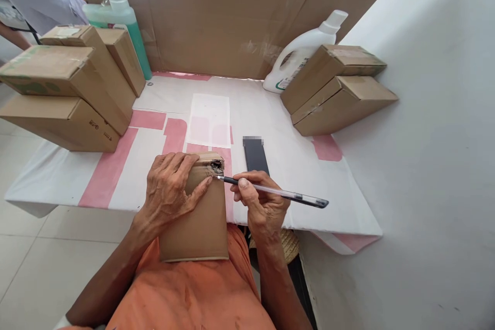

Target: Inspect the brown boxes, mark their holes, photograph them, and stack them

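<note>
A cardboard box (197, 216) is held at the table's (58, 175) near edge, against the body, by the left hand (170, 191), fingers spread flat. A pen (270, 192) is pinched in the right hand (261, 203), tip at the box's torn corner. Beyond lies a black phone (255, 155), with stacked boxes (73, 87) at the far left.
</note>
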The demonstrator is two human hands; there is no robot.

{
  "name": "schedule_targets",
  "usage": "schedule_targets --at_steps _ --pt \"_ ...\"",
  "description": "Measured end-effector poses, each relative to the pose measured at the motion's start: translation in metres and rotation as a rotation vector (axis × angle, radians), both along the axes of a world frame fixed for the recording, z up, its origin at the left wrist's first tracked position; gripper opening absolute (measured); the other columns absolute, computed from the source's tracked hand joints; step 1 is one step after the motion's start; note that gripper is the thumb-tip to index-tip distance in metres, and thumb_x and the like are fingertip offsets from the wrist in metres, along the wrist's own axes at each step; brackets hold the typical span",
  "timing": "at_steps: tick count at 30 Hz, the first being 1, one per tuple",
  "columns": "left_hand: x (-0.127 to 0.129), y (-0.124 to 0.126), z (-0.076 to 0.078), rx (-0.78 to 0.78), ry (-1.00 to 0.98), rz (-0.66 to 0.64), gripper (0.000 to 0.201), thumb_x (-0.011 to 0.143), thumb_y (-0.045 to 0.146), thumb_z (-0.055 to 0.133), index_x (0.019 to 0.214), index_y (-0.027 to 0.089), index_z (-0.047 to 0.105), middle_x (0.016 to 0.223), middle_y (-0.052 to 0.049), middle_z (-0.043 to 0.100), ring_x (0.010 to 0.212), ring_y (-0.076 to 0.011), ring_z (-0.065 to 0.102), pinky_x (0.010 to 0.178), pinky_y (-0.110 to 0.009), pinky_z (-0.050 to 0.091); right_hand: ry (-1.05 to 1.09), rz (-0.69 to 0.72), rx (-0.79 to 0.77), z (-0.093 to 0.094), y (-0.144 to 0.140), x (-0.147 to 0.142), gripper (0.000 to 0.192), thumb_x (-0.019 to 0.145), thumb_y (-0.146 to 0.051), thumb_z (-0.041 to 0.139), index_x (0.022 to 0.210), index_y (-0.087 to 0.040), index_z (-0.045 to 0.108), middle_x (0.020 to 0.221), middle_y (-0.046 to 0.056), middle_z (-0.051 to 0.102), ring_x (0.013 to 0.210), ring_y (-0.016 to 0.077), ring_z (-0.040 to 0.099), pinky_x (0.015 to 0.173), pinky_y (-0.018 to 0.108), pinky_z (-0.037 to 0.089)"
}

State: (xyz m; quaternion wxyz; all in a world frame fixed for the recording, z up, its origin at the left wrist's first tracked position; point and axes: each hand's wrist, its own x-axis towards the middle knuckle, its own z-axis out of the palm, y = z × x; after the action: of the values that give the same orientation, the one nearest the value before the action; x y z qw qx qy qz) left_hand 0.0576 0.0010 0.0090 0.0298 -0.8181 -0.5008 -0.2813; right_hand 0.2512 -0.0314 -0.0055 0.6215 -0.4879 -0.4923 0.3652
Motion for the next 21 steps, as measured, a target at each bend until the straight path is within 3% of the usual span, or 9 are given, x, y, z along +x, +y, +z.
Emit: schedule_targets --at_steps 4,8,10,13,17,21 --pt "0.0 0.002 -0.002 0.032 0.006 -0.012 0.031 0.103 0.042 0.063 0.117 0.015 0.07 0.106 -0.011 0.079 0.096 -0.0299 0.071 0.09 -0.043 0.048 -0.014 -0.088 -0.002 0.002 0.005 0.014 0.022 0.098 -0.04 0.074 0.085 -0.022 0.075 0.066 -0.001 0.068 0.05 0.0126 0.058 0.044 0.023 0.044" --pt "-0.002 0.003 -0.002 0.061 0.01 -0.017 0.029 0.103 0.041 0.063 0.115 0.015 0.07 0.103 -0.01 0.078 0.093 -0.0295 0.07 0.088 -0.042 0.048 -0.149 -0.221 -0.043 0.003 0.047 0.03 0.036 0.104 -0.051 0.063 0.084 -0.021 0.067 0.063 -0.002 0.064 0.051 0.0134 0.057 0.049 0.024 0.043" --pt "-0.003 0.003 -0.003 0.074 0.017 -0.019 0.029 0.103 0.04 0.063 0.116 0.015 0.069 0.101 -0.01 0.078 0.093 -0.0297 0.071 0.088 -0.042 0.048 -0.523 -0.146 -0.262 -0.001 0.078 0.034 0.039 0.109 -0.047 0.054 0.083 -0.02 0.065 0.071 0.003 0.07 0.063 0.0166 0.065 0.059 0.026 0.047" --pt "-0.006 0.004 -0.003 0.1 0.029 -0.019 0.029 0.104 0.04 0.063 0.118 0.015 0.069 0.101 -0.011 0.077 0.095 -0.0305 0.071 0.089 -0.042 0.048 -1.041 0.106 -0.634 -0.014 0.121 0.032 0.029 0.105 -0.033 0.06 0.085 -0.016 0.072 0.096 0.015 0.08 0.092 0.0265 0.076 0.075 0.031 0.049" --pt "-0.009 0.008 -0.005 0.138 0.038 -0.026 0.03 0.106 0.042 0.06 0.118 0.015 0.067 0.101 -0.011 0.077 0.094 -0.031 0.071 0.089 -0.043 0.048 -1.092 0.196 -0.757 -0.04 0.148 0.02 0.019 0.098 -0.029 0.07 0.09 -0.013 0.078 0.11 0.02 0.081 0.106 0.0319 0.077 0.081 0.032 0.051" --pt "-0.011 0.012 -0.006 0.146 0.046 -0.031 0.031 0.108 0.043 0.056 0.119 0.016 0.066 0.101 -0.011 0.077 0.094 -0.032 0.071 0.088 -0.044 0.048 -1.066 0.17 -0.795 -0.053 0.138 0.019 0.026 0.101 -0.039 0.069 0.095 -0.015 0.079 0.107 0.018 0.082 0.105 0.0319 0.077 0.082 0.033 0.052"
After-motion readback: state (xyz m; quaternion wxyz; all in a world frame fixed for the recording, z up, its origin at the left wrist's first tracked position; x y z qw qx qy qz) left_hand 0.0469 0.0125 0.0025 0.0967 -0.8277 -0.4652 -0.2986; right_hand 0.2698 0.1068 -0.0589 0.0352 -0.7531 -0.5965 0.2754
